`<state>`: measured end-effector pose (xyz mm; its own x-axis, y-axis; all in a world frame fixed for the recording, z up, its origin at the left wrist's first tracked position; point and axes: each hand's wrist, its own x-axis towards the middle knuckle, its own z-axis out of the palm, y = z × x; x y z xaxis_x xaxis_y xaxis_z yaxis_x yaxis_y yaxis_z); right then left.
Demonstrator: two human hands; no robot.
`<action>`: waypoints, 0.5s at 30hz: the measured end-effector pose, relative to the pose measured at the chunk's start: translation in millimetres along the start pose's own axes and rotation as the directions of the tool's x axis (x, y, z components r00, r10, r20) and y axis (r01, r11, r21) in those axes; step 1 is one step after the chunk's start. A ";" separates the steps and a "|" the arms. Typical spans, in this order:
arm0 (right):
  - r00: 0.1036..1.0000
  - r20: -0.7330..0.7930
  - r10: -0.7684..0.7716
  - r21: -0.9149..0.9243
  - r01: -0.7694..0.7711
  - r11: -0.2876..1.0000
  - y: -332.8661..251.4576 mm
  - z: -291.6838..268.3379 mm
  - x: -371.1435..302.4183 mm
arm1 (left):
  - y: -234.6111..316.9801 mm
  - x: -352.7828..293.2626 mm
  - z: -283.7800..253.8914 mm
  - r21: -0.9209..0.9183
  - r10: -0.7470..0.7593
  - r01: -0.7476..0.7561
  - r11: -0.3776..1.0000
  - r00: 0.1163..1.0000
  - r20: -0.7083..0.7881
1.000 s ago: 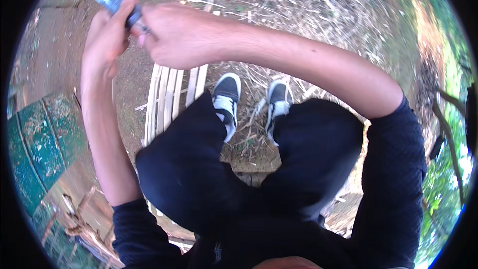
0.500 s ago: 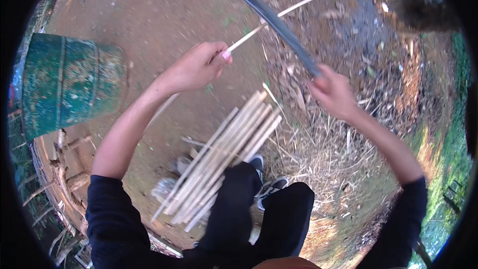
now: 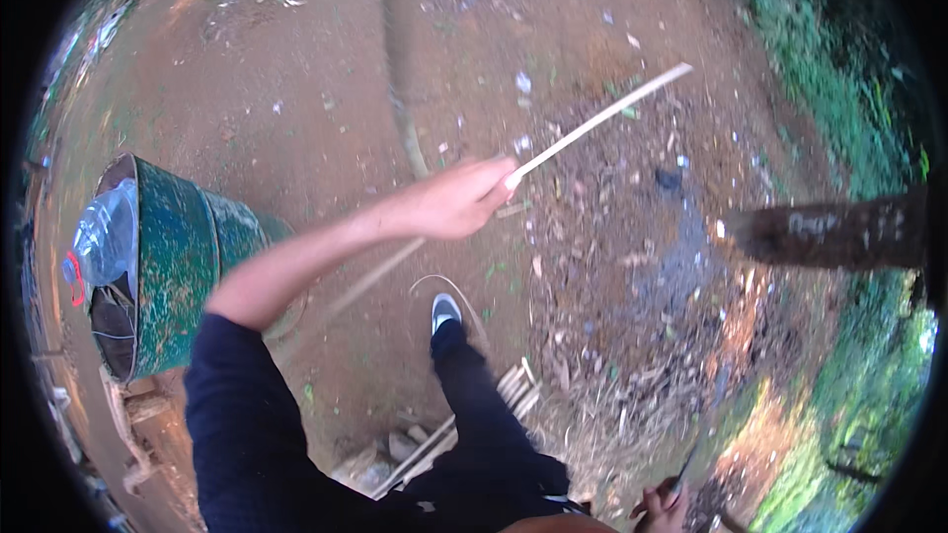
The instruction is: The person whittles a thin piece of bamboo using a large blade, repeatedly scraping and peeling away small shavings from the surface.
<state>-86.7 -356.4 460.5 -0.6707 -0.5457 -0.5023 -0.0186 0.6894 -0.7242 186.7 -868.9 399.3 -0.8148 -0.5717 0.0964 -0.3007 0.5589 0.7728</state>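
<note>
With left hand (image 3: 468,201) closed round 1 stick (image 3: 604,121) above the ground (image 3: 326,138), best to grip firmly and hold the knife (image 3: 688,464) well clear of that grip. Reaching forward and rightward with left arm (image 3: 326,247); low at the view's edge with right hand (image 3: 656,511), apparently curled round the knife.

The stick (image 3: 602,125) is a pale straw colour, almost cream, and so are the bundled sticks (image 3: 521,385). The barrel (image 3: 183,266) is deep green, all speckled with pale, scuffed patches. The bottle (image 3: 107,237) is see-through with a bluish tint, plus a bright red loop (image 3: 74,281). Sleeve (image 3: 247,405) and trousers (image 3: 484,415) are plain and near-black. The shoe (image 3: 446,311) is dark with white edging. Dirt (image 3: 296,138)'s reddish brown, the log (image 3: 839,234) dark brown with whitish blotches, and the bushes (image 3: 820,109) green.
</note>
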 end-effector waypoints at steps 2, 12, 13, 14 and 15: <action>0.969 0.214 -0.126 -0.175 0.165 0.971 -82.5 27.6 49.6 | 11.6 0.4 -68.7 -0.070 -0.093 0.103 0.992 0.987 0.135; 0.883 0.452 0.127 -0.814 0.350 0.463 -205.7 130.6 91.4 | -81.1 -197.7 -147.7 -0.223 -0.347 0.400 0.889 0.906 0.243; 0.874 0.463 0.146 -0.829 0.369 0.421 -216.5 152.7 88.5 | -89.4 -196.7 -135.5 -0.260 -0.463 0.485 0.835 0.874 0.146; 0.879 0.414 0.236 -0.863 0.296 0.409 -231.5 178.9 90.6 | -107.2 -186.9 -98.8 -0.336 -0.531 0.510 0.792 0.847 0.032; 0.878 0.361 0.313 -0.887 0.221 0.405 -245.7 210.3 92.9 | -123.5 -175.4 -82.0 -0.396 -0.591 0.518 0.758 0.803 -0.079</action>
<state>11.5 -676.6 492.4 -0.3269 -0.4360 -0.8385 -0.8134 0.5816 0.0147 407.4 -886.9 338.4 -0.4378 -0.8365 -0.3296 -0.4538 -0.1109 0.8842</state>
